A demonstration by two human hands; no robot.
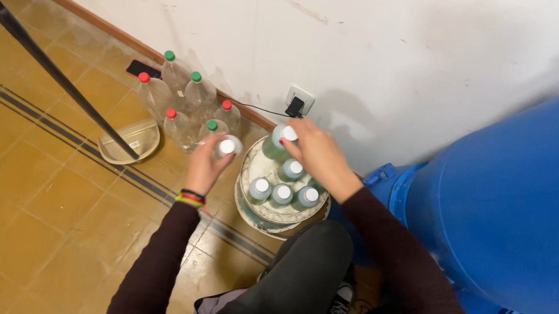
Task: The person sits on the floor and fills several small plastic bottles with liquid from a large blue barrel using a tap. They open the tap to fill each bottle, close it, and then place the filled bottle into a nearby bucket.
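My left grip (207, 161) clasps a white-capped green plastic bottle (226, 146); my right grip (311, 147) pinches another (277, 141) above the white bucket (251, 167), four bottles already inside.

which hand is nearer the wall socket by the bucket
Right. The right hand grips a white-capped bottle over the white bucket, just below the wall socket. The left hand holds another bottle further left, over the floor.

Glossy blue plastic barrel (537, 200), clear plastic bottles (183, 99), smooth glazed floor tiles (23, 197), matt scuffed painted wall (353, 33)
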